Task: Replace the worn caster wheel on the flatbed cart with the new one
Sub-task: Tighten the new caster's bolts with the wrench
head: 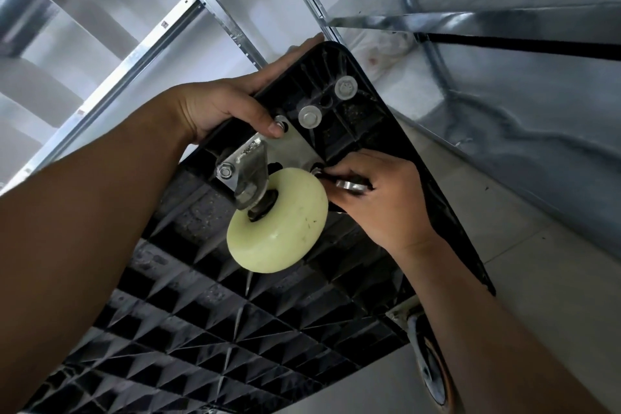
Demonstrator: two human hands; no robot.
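The left hand [228, 111] is clamped on the edge of the cart deck [235, 312], fingers wrapped behind the rim and the thumb pressed onto the mounting plate [295, 148]. The right hand [379, 202] is curled at the plate's near corner, where its thumb and forefinger pinch the corner fastener [317, 171]. The black deck is tipped up with its ribbed grid underside facing the camera, above a pale tiled floor [544, 279]. The cream caster wheel [279, 225] sits between the two hands. It is carried in a metal fork [250, 175] that is fixed to the plate on the deck's corner. A second, darker wheel [433, 376] shows partly at the deck's lower right edge. Two grey capped bolts [309, 117] stand in the deck just beyond the plate. A nut [225, 171] sits on the fork's outer side. A small shiny metal piece [351, 185] is tucked among the right hand's curled fingers; I cannot tell what it is.
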